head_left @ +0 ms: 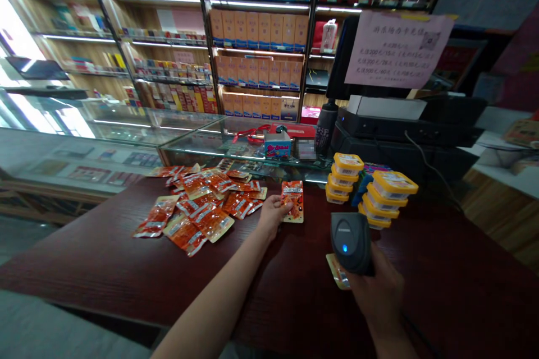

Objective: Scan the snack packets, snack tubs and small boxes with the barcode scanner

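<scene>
My left hand point(274, 214) reaches over the dark wooden counter and grips the left edge of an orange-red snack packet point(296, 193), its thumb lying on the front. In my right hand point(379, 286) is a black handheld barcode scanner point(349, 241) with a blue light lit on top. Below the scanner lies another packet point(336, 270), mostly hidden by the scanner and the hand. To the left of my left hand spreads a loose pile of similar orange-red packets point(206, 202), several of them overlapping.
Two stacks of yellow-lidded tubs point(343, 176) point(389, 196) stand at the right. Behind them are a monitor with a pink paper sign point(398, 47) and a black machine point(408, 129). A small blue box point(278, 147) rests on the glass display case point(189, 146). A scanner cord point(421, 339) trails at lower right.
</scene>
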`<action>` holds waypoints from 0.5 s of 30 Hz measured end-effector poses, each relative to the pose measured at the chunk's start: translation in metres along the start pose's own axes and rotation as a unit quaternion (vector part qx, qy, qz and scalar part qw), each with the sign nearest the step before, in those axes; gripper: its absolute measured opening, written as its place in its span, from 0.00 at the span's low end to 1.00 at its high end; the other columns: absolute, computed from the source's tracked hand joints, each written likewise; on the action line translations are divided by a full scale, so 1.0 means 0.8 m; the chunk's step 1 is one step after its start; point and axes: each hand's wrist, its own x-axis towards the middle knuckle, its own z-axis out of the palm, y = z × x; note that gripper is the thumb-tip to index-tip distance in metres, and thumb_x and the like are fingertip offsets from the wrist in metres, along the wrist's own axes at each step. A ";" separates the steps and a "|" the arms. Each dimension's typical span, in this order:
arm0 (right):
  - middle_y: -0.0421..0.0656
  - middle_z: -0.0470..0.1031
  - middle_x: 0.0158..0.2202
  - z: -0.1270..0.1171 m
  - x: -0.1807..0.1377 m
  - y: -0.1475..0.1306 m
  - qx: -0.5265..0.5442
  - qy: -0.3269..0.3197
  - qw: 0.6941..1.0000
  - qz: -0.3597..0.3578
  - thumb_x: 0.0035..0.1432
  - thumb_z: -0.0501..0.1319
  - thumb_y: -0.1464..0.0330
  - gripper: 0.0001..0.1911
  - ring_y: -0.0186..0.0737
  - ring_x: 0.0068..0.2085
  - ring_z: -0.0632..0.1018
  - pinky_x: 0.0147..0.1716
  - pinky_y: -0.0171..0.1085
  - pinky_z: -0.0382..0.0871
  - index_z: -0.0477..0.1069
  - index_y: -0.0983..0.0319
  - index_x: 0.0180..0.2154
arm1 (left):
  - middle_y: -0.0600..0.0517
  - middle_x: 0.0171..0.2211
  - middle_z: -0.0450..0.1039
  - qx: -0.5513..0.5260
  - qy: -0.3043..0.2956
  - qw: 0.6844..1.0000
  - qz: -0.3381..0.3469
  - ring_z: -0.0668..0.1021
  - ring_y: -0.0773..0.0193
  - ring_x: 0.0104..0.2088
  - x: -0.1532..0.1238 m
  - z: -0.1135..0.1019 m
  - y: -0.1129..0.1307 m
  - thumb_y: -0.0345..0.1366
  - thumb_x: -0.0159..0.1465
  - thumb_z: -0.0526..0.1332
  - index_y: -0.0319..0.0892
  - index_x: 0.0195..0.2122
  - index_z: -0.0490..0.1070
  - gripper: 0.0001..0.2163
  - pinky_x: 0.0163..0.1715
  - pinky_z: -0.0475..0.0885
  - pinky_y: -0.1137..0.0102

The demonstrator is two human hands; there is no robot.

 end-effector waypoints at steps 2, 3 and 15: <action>0.52 0.79 0.36 0.002 -0.001 0.001 -0.010 0.002 1.000 -0.017 0.56 0.59 0.56 0.21 0.48 0.35 0.79 0.34 0.40 0.70 0.71 0.66 0.44 | 0.50 0.29 0.77 -0.034 0.000 0.999 0.012 0.78 0.63 0.26 -0.005 -0.003 0.002 0.36 0.37 0.75 0.39 0.35 0.67 0.25 0.31 0.74 0.67; 0.52 0.79 0.37 0.002 -0.001 0.001 -0.016 0.003 1.000 -0.024 0.56 0.59 0.57 0.21 0.47 0.34 0.79 0.34 0.40 0.70 0.71 0.66 0.44 | 0.50 0.30 0.77 -0.040 -0.001 0.999 0.014 0.79 0.63 0.27 -0.007 -0.004 0.003 0.36 0.38 0.75 0.39 0.35 0.67 0.25 0.32 0.74 0.67; 0.52 0.80 0.35 0.011 -0.006 0.019 -0.048 -0.008 0.997 -0.060 0.55 0.59 0.56 0.23 0.48 0.32 0.80 0.29 0.40 0.71 0.72 0.67 0.44 | 0.51 0.28 0.74 -0.170 0.027 0.984 -0.034 0.77 0.67 0.27 -0.010 -0.001 0.017 0.33 0.56 0.61 0.40 0.34 0.70 0.06 0.33 0.73 0.70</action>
